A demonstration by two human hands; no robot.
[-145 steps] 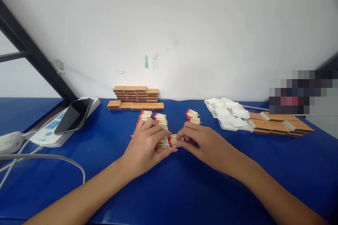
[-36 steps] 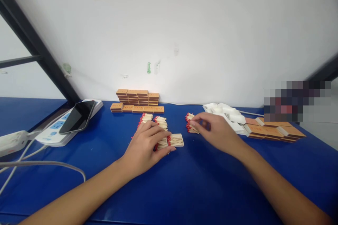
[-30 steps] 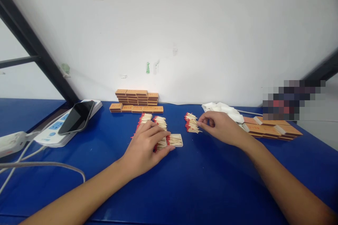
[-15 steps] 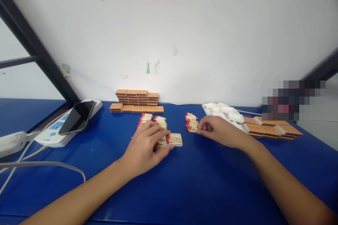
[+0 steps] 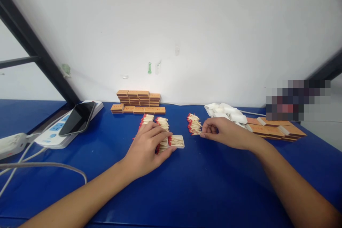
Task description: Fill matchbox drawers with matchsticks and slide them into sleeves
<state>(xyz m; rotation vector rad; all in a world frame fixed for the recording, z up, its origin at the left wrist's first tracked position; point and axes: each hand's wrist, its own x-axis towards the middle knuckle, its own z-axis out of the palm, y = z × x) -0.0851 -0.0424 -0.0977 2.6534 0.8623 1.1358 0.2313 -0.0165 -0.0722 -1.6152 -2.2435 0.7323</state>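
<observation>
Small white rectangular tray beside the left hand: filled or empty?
Filled, at least partly: red-tipped wooden matches lie inside the small white rectangular tray, heads toward the left hand. Whether more would fit, I cannot tell.

Left hand (image 5: 149, 146) and right hand (image 5: 226, 131) both bare, slender fingers (image 5: 161, 136), narrow thumbs (image 5: 167, 154); nail showing at tip of left thumb, finer detail too small to tell. Left forearm (image 5: 91, 192) and right forearm (image 5: 280, 174) bare to view's edge, slim, smooth in outline, tapering toward narrow wrists (image 5: 127, 169).

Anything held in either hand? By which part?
Left hand: white tray, apparently by its two sides, thumb and forefinger. Right hand: fingertips at the plain end of a match; can't tell if pinched.
</observation>
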